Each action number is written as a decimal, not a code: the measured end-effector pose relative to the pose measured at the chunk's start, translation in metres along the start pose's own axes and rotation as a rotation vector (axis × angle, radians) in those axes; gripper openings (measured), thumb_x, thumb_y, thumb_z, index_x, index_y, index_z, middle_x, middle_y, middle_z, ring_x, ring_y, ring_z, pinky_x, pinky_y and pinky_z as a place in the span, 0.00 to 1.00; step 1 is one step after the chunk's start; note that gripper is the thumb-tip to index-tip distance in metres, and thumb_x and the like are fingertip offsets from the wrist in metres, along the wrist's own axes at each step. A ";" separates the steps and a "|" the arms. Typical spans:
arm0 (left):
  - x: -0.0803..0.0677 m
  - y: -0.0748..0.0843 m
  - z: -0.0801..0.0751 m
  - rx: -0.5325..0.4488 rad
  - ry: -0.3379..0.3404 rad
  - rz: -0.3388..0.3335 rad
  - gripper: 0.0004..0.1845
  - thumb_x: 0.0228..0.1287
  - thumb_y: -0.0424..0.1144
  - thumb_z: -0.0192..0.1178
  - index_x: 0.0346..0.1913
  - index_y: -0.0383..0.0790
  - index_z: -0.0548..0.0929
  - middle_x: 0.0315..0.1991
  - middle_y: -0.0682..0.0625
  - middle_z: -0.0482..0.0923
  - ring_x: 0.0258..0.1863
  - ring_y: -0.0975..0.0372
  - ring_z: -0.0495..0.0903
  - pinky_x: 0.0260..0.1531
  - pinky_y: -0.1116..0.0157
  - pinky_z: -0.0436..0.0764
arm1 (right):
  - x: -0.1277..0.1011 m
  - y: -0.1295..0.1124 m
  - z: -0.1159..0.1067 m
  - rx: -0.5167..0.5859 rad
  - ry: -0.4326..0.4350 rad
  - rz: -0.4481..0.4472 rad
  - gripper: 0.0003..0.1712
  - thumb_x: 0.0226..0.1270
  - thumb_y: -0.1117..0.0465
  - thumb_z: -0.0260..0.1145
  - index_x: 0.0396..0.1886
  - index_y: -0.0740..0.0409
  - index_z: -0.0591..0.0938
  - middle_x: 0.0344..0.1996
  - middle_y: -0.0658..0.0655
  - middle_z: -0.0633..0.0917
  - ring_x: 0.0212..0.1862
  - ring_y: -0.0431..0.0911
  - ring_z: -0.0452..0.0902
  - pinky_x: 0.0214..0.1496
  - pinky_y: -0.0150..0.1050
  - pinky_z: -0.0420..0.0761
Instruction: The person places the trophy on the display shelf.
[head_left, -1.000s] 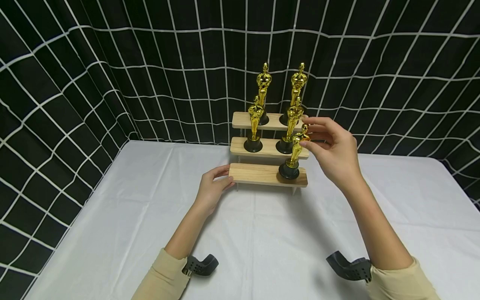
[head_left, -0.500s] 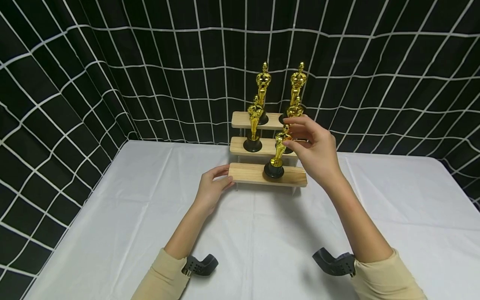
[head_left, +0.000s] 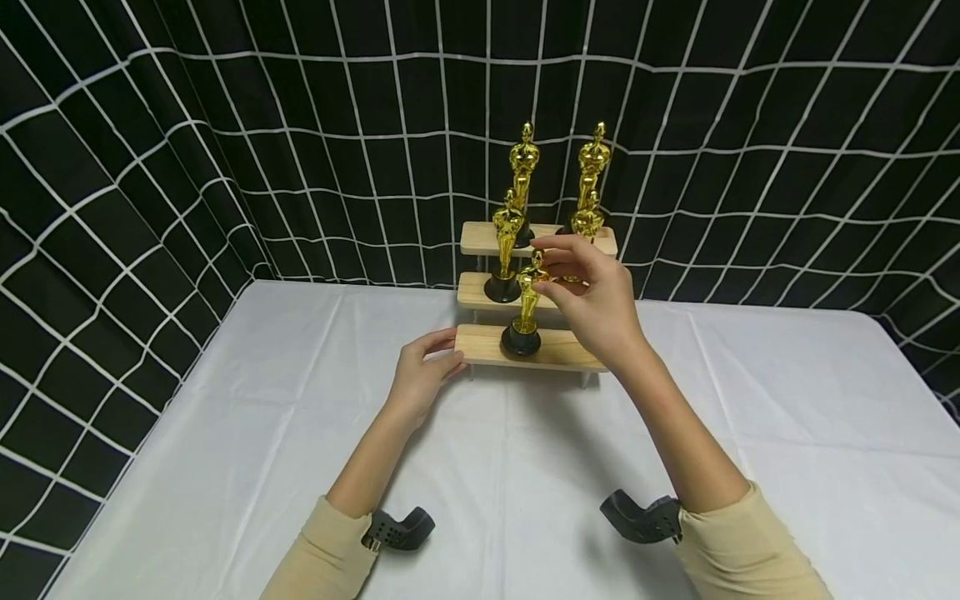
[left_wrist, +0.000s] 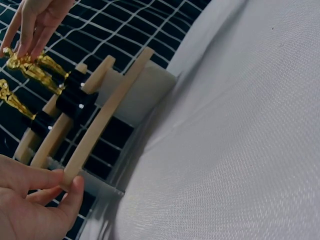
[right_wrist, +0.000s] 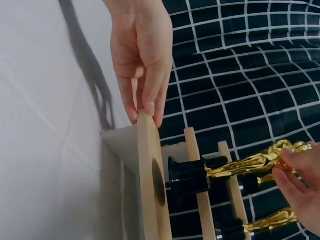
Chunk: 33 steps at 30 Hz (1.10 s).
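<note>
The right hand (head_left: 592, 300) pinches the head of a gold statuette (head_left: 525, 304) between thumb and fingertips, while the left hand (head_left: 420, 375) clasps the left end of the lowest step of a three-tier wooden stand (head_left: 480, 346), thumb and fingers closed over the board's edge. The statuette stands upright, its black base (head_left: 521, 340) on or just above that lowest step, roughly at the step's middle; the head view does not settle whether it bears full weight, though the right wrist view shows the base (right_wrist: 187, 175) close against the board.

Relative to the stand, four more statuettes fill the two upper steps: a pair on the middle step (head_left: 504, 242) and a pair on the top step (head_left: 522, 167), all directly behind the held one. The stand itself sits on a white tablecloth (head_left: 225, 433) near the grid-patterned backdrop (head_left: 150, 167).

Doing this well probably means keeping the figure vertical, since a grip so high on a tall, narrow piece lets the base swing. The hand's back is close to the middle-step statuettes, so any motion should likely stay low and to the front of the stand. The bracing hand seems worth keeping firm, because the stand rests on thin legs and could shift.
</note>
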<state>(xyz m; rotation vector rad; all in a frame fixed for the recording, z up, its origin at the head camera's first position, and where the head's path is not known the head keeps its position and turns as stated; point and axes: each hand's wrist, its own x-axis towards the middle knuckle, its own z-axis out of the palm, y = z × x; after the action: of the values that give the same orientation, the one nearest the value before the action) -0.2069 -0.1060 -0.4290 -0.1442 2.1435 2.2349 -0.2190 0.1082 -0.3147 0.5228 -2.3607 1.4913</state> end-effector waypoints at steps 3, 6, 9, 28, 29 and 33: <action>-0.001 0.001 0.000 -0.005 0.000 0.001 0.24 0.73 0.20 0.56 0.70 0.23 0.75 0.63 0.30 0.72 0.54 0.49 0.83 0.55 0.69 0.90 | 0.001 0.001 0.005 0.007 -0.009 -0.008 0.25 0.66 0.78 0.72 0.61 0.64 0.83 0.52 0.66 0.87 0.56 0.56 0.85 0.51 0.21 0.86; -0.001 0.001 -0.001 -0.007 -0.001 0.000 0.23 0.73 0.20 0.56 0.70 0.23 0.75 0.63 0.30 0.72 0.55 0.49 0.83 0.56 0.69 0.90 | 0.002 0.004 0.009 0.020 -0.016 -0.010 0.25 0.65 0.79 0.72 0.62 0.65 0.83 0.52 0.67 0.86 0.56 0.56 0.85 0.50 0.21 0.86; 0.000 0.000 -0.001 -0.006 -0.002 0.001 0.23 0.73 0.20 0.56 0.70 0.23 0.75 0.63 0.29 0.72 0.55 0.48 0.83 0.56 0.68 0.90 | 0.003 0.005 0.014 0.029 -0.018 -0.008 0.25 0.65 0.79 0.71 0.62 0.66 0.83 0.52 0.68 0.86 0.56 0.57 0.85 0.49 0.22 0.86; 0.001 0.000 -0.002 -0.013 0.000 -0.003 0.23 0.72 0.20 0.57 0.69 0.23 0.76 0.62 0.30 0.73 0.52 0.51 0.83 0.56 0.67 0.91 | 0.001 0.012 0.028 0.070 -0.001 -0.016 0.27 0.65 0.79 0.71 0.64 0.64 0.82 0.54 0.67 0.86 0.56 0.56 0.85 0.54 0.28 0.90; 0.001 0.000 -0.002 -0.012 -0.001 -0.002 0.23 0.73 0.20 0.57 0.69 0.23 0.76 0.62 0.31 0.73 0.52 0.51 0.83 0.56 0.67 0.90 | 0.001 0.012 0.028 0.071 -0.002 -0.019 0.27 0.66 0.79 0.71 0.64 0.65 0.82 0.54 0.67 0.86 0.56 0.57 0.85 0.54 0.28 0.90; 0.000 0.001 -0.002 -0.001 0.000 -0.004 0.23 0.73 0.20 0.57 0.69 0.24 0.76 0.62 0.31 0.73 0.53 0.51 0.83 0.56 0.68 0.90 | 0.001 0.012 0.029 0.073 -0.004 -0.022 0.28 0.65 0.79 0.71 0.64 0.64 0.81 0.54 0.67 0.86 0.56 0.56 0.85 0.56 0.34 0.91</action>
<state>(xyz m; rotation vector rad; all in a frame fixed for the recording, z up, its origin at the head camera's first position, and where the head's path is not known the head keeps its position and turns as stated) -0.2071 -0.1078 -0.4283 -0.1479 2.1402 2.2334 -0.2267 0.0859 -0.3358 0.5673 -2.3030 1.5731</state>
